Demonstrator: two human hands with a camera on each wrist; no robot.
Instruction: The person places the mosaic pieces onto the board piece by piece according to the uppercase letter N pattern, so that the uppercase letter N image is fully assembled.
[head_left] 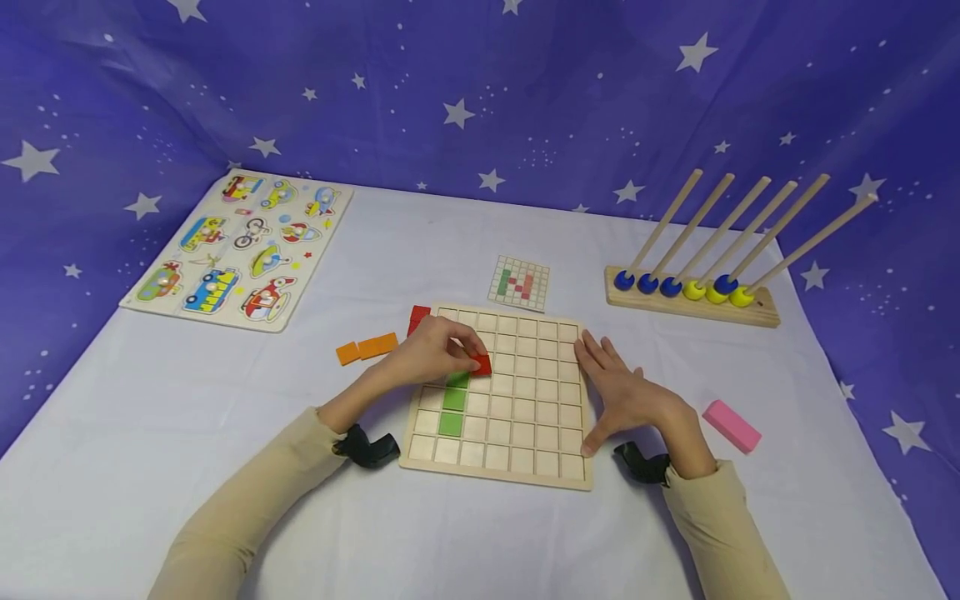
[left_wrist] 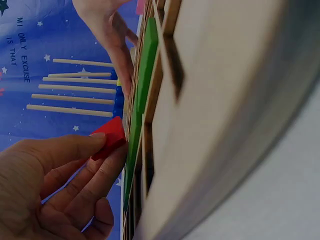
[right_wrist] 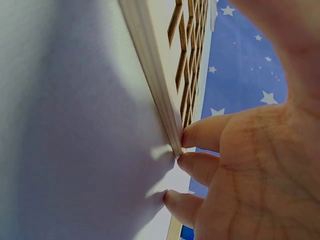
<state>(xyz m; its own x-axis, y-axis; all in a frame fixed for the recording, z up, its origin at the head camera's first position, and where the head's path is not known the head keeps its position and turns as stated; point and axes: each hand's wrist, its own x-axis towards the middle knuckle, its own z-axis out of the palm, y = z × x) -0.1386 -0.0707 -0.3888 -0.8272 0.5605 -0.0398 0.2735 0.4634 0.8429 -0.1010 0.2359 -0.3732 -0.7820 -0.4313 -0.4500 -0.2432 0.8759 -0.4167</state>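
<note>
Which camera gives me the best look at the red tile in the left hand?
The left wrist view: the red tile looks largest there, pinched in the left hand. The head view shows it smaller, over the grid board, partly covered by that hand. The right wrist view doesn't show it.

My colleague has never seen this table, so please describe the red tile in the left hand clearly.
On the white-covered table, find the wooden grid board in the middle. Above its left half, the left hand pinches the red tile, close to a column of green tiles. The other red tiles lie at the board's far-left corner; only this one is held.
</note>
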